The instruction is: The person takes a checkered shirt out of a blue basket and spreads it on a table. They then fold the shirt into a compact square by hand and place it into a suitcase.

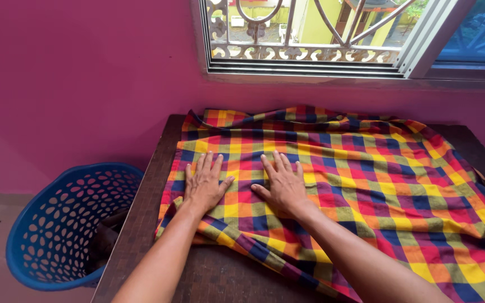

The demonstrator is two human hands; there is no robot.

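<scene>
On the surface [141, 224], a checked cloth [366, 168] is spread; left hand [203, 182] and right hand [283, 182] are pressed flat on its left part, fingers released, nothing grasped. Blue basket [57, 224] left of the surface.

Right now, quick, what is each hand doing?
Left hand: open, flat, palm down on the checked cloth, holding nothing.
Right hand: open, flat on the same cloth, holding nothing.

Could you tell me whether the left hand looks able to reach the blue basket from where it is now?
Probably yes: the left hand lies flat on the checked cloth near the table's left edge, and the basket stands just beside that edge with nothing between.
</scene>
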